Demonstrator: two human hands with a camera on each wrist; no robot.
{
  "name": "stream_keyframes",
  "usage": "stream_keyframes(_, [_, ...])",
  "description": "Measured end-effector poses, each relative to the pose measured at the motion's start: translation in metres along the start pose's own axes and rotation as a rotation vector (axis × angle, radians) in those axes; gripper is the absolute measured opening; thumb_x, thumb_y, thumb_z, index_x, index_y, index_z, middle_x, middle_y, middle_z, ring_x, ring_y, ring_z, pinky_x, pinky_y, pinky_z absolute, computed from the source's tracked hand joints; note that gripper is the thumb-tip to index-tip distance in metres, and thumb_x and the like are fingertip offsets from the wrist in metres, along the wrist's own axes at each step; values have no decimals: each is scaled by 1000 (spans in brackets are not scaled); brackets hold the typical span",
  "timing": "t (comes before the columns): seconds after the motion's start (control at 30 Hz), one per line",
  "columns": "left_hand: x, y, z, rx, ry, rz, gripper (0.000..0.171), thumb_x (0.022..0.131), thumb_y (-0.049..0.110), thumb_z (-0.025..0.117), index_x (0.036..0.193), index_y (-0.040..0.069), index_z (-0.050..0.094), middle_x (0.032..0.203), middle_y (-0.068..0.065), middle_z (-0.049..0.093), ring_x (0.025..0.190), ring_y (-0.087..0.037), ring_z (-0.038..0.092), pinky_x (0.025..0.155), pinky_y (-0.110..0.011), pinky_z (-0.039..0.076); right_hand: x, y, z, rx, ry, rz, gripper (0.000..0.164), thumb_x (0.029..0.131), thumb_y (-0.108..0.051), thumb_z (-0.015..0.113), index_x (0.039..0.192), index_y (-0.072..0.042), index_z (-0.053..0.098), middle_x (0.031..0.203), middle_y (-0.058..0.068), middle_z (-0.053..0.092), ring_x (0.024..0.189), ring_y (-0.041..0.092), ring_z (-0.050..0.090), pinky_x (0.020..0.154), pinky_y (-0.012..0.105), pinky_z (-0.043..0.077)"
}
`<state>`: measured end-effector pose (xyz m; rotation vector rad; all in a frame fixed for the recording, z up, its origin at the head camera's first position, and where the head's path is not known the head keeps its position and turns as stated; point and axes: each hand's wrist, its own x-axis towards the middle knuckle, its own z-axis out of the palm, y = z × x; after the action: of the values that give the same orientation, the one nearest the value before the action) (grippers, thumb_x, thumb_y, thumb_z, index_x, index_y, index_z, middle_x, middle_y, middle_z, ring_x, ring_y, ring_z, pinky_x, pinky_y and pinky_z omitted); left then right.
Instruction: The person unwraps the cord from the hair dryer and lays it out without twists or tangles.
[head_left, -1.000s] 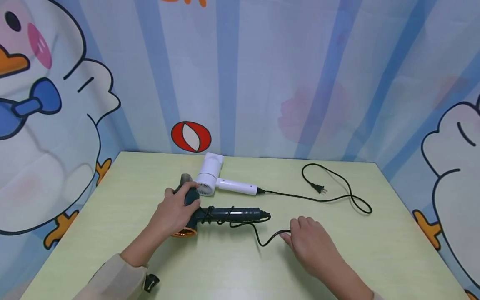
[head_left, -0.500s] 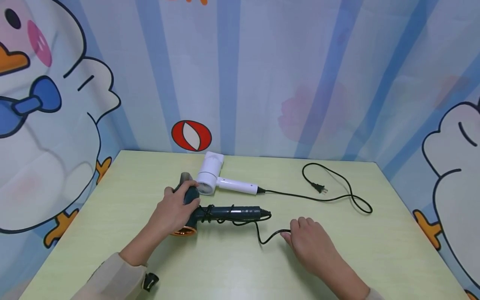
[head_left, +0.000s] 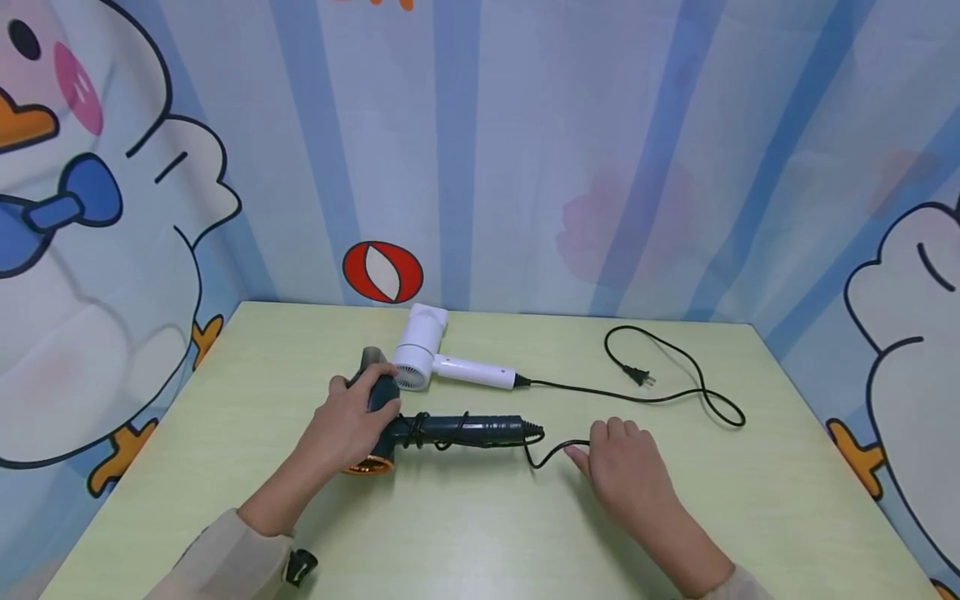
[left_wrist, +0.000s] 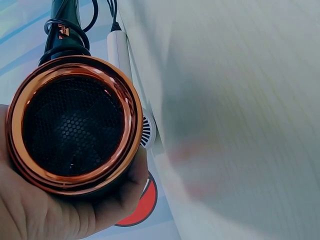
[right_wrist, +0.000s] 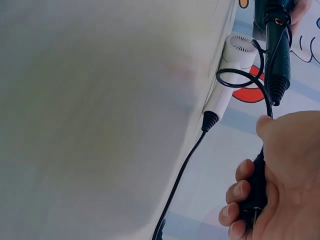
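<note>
A dark green hair dryer (head_left: 480, 430) lies across the middle of the head view, its handle pointing right. My left hand (head_left: 345, 421) grips its barrel from above. The left wrist view shows the dryer's copper-coloured ring (left_wrist: 134, 125) around a dark mesh. Black cord is wound several times around the handle near the barrel. To the right, my right hand (head_left: 633, 471) holds the free end of this cord (head_left: 555, 452), which sags between hand and handle. In the right wrist view its fingers curl around a black plug (right_wrist: 254, 192).
Behind the dark dryer lies a white hair dryer (head_left: 474, 372), its barrel close to my left fingers. Its black cord (head_left: 600, 392) runs right into a loop, ending in a plug (head_left: 637, 377). The pale table (head_left: 465, 542) meets a cartoon-printed backdrop (head_left: 517, 167).
My right hand has moved slightly up and to the right with the cord end. The sagging stretch of cord has risen closer to the handle. My left hand stays on the barrel.
</note>
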<state>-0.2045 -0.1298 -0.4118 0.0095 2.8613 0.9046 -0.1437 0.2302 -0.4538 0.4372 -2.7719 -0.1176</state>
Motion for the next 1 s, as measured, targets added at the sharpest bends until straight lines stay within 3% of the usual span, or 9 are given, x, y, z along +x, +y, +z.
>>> stream_keyframes(0.63, [-7, 3, -3, -14, 10, 21, 44, 101, 41, 54, 144, 35, 45, 129, -28, 38, 84, -36, 60, 61, -35, 52, 24, 2, 6, -35, 123, 93, 51, 95, -40, 69, 80, 3, 46, 71, 14, 43, 64, 30, 44, 56, 40, 39])
stream_keyframes(1.0, [-10, 4, -3, -25, 5, 29, 44, 101, 42, 55, 144, 36, 45, 131, -28, 38, 85, -36, 61, 61, -36, 51, 42, 7, 6, -52, 212, 91, 53, 96, -37, 69, 74, -1, 38, 66, 7, 24, 57, 24, 31, 51, 33, 28])
